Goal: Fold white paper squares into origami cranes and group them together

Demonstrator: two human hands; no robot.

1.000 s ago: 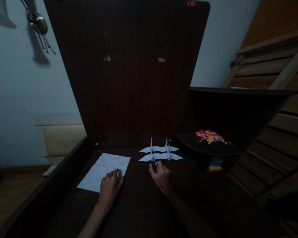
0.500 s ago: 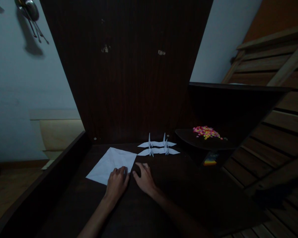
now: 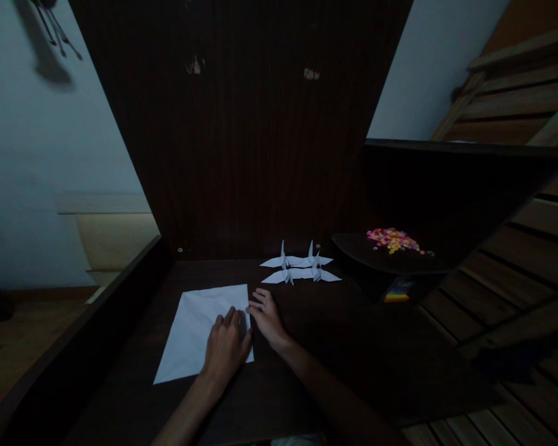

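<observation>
On the head camera, a white, faintly creased sheet of paper [image 3: 193, 328] lay flat on the dark brown wooden desk [image 3: 330, 371], and there was the bare left hand [image 3: 225, 344] right on it, palm down, gripping nothing, near the right-hand edge! Opposite was the bare right hand [image 3: 267, 316], loosely open, fingertips right by that same edge; whether they truly touched, I could not tell. The step looked like steadying and lining up the sheet, and the next move seemed to call for a firm left hand and a delicate right one. The sheet spread mostly leftward from the left hand, with white folded-paper birds [image 3: 302, 273] just beyond the right
</observation>
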